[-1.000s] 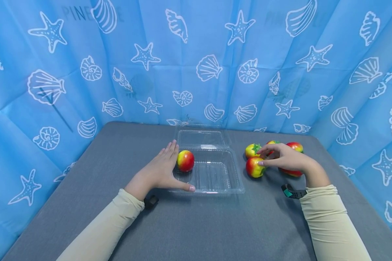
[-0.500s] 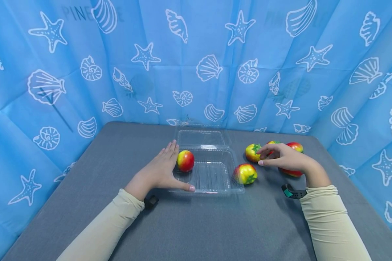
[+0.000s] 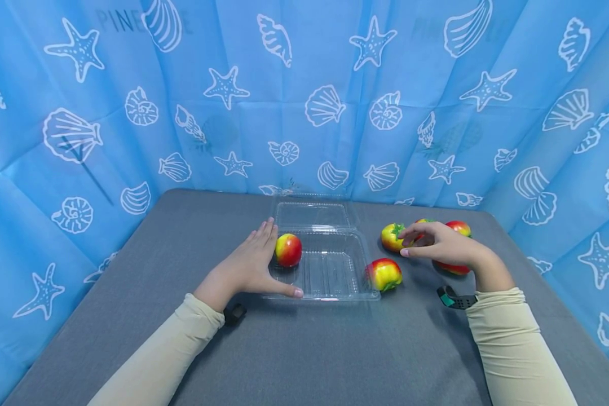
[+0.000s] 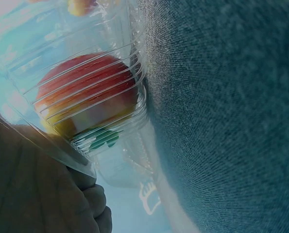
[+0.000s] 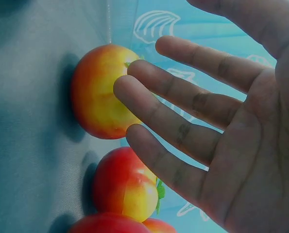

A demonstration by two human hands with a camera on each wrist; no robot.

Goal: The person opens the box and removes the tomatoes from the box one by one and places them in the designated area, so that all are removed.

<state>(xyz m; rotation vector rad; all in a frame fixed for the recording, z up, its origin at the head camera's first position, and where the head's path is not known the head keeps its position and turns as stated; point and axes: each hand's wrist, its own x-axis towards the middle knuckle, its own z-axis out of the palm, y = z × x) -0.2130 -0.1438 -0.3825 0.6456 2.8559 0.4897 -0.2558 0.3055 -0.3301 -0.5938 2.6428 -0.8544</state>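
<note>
A clear plastic clamshell box lies with its lid folded back. Inside at its left end sits a red-and-yellow fruit, and in the left wrist view its green leafy top shows through the ribbed wall. My left hand is spread along the box's left side, thumb at the front rim. A second fruit of the same kind lies against the outside of the right wall. Over the fruit group at the right hovers my right hand, fingers loosely bent and holding nothing; nearest its fingertips is a yellow fruit.
More fruits of the same look are grouped under and behind the right hand, partly hidden by it. The lid reaches toward the blue shell-print curtain behind the grey table.
One fruit left the right hand's fingertips and rolled left to the box's right wall. Since then it has turned over and shifted slightly back right. Both hands have stayed about where they were.
</note>
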